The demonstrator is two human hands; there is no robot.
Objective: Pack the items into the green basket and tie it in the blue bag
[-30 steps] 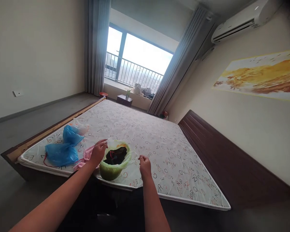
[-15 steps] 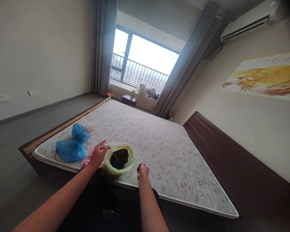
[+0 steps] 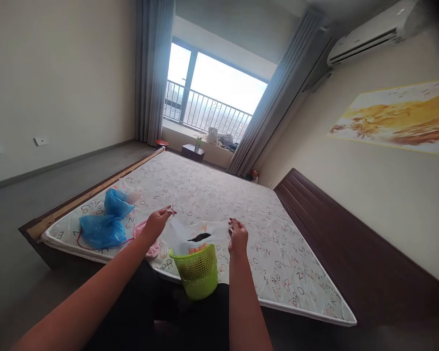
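Pale walls (image 3: 69, 73) surround the bedroom. A white mattress (image 3: 219, 195), printed all over with scattered dark and reddish letters, fills the centre and runs down toward six o'clock. It lies in a wooden bed frame (image 3: 95, 190) whose dark headboard (image 3: 336, 224) stands at four o'clock. At twelve o'clock is a bright window (image 3: 223, 73) with a railing outside, flanked by grey curtains (image 3: 153, 73) at eleven and one. A golden landscape picture (image 3: 398, 117) hangs between two and three, and a white air conditioner (image 3: 369, 36) is mounted at two. A small dark cabinet (image 3: 192, 154) stands below the window.

Near six o'clock, at the mattress's near edge, is a lime-green plastic basket (image 3: 197, 273) with a perforated lattice wall. Whether it rests on the mattress or against the person's legs is hard to tell. Blue plastic bags (image 3: 102, 231) lie between eight and nine, with a crumpled pink cloth (image 3: 153, 248) between them and the basket. A thin, translucent white liner bag (image 3: 180, 239) with orange print rises from the basket. The left hand (image 3: 158, 223), at the basket's ten o'clock, pinches the liner's edge between bent fingers; the right hand (image 3: 238, 236), at its two o'clock, pinches the opposite edge with fingers curled in. A black item (image 3: 200, 238) shows inside the liner.
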